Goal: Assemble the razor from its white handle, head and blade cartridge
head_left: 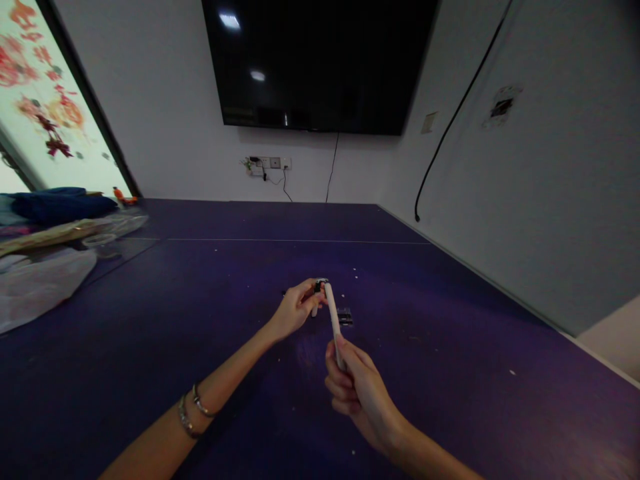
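Right fingers (340,392) tight around a slender white band (332,311), left fingers (306,302) pinched at its apparently black-and-silver far end (319,286).

The right hand (357,387) grips a white strip (332,310); the left hand (293,311) holds its far end. Below lies a purple surface (450,373). A TV (320,63) hangs on the wall (170,120).

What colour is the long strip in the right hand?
The strip is off-white; it shows in the head view, the only one.
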Motion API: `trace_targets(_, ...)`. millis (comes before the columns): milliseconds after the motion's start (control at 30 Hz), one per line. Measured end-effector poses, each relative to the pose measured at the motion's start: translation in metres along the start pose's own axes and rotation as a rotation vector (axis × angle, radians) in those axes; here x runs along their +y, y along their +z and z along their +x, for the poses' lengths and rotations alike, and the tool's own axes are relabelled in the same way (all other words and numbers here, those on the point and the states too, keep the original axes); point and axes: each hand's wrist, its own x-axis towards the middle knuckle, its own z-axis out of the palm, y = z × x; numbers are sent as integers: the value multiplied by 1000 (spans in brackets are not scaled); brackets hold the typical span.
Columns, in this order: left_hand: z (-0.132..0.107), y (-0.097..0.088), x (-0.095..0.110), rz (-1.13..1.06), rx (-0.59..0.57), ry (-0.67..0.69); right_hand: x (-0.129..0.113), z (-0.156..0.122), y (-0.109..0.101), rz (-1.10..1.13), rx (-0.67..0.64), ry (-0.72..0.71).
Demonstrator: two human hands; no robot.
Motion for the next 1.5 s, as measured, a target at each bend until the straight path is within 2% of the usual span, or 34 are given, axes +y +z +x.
trace_targets(167,-2,3,-1,-39,-36,13,-9,3,6,49,7,-45)
trace_targets(267,-3,4,-2,-39,-50,-13,-1,3,6,56,13,-23)
trace_targets(400,-2,3,-1,-99,-10,-67,11,-2,6,45,11,36)
trace_targets(567,-4,6,1,-49,-41,-32,2,0,12,79,2,-1)
trace_targets(800,-5,8,1,-63,-34,-42,3,-2,14,100,14,56)
trace_targets(967,-5,8,2,-46,-46,-50,-3,-2,14,101,7,27)
trace_targets(1167,-1,3,-4,-131,-13,-87,16,-7,9,69,15,77)
trace_targets(1233,1,-1,-5,-137,-3,-112,14,-9,8,21,6,26)
trace_targets(1333,4,-8,-5,-148,-1,-160,-1,-7,5,-63,0,-133)
trace_targets(1500,8,-20,0,-168,12,-236,-32,9,-12,-339,132,-380)
